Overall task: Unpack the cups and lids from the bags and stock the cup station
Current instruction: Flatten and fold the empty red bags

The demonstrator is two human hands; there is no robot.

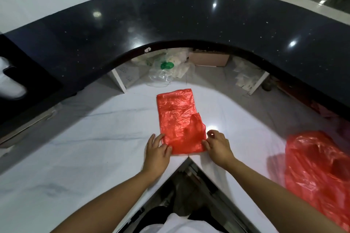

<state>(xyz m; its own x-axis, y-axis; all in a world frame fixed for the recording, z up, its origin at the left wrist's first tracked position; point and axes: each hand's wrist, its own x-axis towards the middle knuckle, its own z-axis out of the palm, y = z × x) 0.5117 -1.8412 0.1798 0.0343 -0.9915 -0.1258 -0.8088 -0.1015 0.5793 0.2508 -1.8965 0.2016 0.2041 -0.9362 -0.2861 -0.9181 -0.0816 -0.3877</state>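
**Flattening an emptied bag at the inner corner**

Two bare forearms (113, 195) lay across the near edge. The left hand (158, 150) rested flat with its fingers straight, pressing the near left corner of the flattened red bag (178, 115). The right hand (217, 145) pinched the bag's near right corner with curled fingers.

For a clean fold, the left should probably pin while the right draws the film taut, as thin plastic slides and traps air. The bag's near edge sat just beside the notched inner corner of the surface (85, 147), so a pull toward the body risked dragging it off. Open room lay to the left. A fuller red bag (318, 172) sat well apart on the right.
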